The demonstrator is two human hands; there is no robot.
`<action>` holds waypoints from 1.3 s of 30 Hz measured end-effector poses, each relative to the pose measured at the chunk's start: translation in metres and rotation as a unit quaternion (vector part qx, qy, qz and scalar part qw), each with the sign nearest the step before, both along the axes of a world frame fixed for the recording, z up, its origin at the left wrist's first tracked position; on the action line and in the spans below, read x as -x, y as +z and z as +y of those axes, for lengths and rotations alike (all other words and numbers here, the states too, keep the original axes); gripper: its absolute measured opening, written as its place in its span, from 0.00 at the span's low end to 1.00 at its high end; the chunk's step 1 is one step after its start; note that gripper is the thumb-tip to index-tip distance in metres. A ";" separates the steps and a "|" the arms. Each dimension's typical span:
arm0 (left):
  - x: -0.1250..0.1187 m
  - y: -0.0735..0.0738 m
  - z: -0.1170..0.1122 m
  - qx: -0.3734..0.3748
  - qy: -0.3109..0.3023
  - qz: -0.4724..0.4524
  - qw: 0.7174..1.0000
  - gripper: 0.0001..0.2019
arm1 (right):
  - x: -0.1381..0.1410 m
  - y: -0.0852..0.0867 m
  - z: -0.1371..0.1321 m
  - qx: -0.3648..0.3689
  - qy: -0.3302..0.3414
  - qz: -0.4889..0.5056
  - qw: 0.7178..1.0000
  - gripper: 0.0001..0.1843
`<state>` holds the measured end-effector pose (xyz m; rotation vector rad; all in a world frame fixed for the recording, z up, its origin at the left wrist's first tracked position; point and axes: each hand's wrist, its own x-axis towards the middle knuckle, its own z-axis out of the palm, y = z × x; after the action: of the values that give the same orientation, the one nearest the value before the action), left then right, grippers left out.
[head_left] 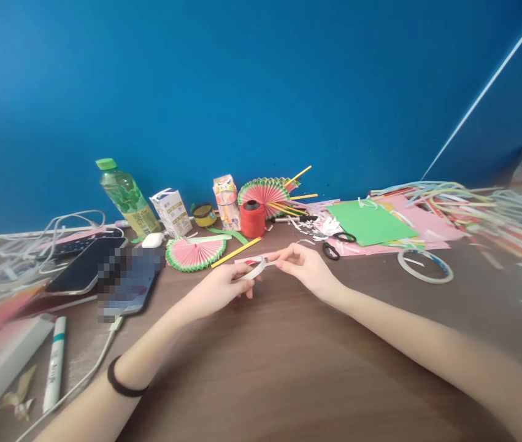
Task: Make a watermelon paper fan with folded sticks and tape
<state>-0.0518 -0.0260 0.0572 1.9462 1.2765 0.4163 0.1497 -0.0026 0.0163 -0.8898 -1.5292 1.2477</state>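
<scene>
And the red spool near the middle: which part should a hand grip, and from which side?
I'd take the red spool by its rounded red sides, thumb and fingers across, coming down from above. It appears to stand upright, black core uppermost, and the pink pleated fan behind likely leaves little room there.

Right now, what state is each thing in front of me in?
White tape roll: held in left hand, right hand at its edge
Other tape roll: lying flat
Green bottle: capped
Front watermelon fan: spread open
Red spool: upright
White carton: upright
Green paper: lying flat
Scissors: handles apart, blades hidden
Earbud case: closed
Nearer phone: cable plugged in
Marker: apparently capped
</scene>
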 end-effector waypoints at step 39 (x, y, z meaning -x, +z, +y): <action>0.002 -0.013 0.009 0.015 0.096 -0.179 0.979 0.16 | 0.002 0.008 -0.017 -0.072 0.073 -0.020 0.995 0.12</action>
<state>-0.0534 -0.0168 0.0439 1.6353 1.2259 0.8014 0.1472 -0.0192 0.0240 -0.7247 -1.7173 1.2114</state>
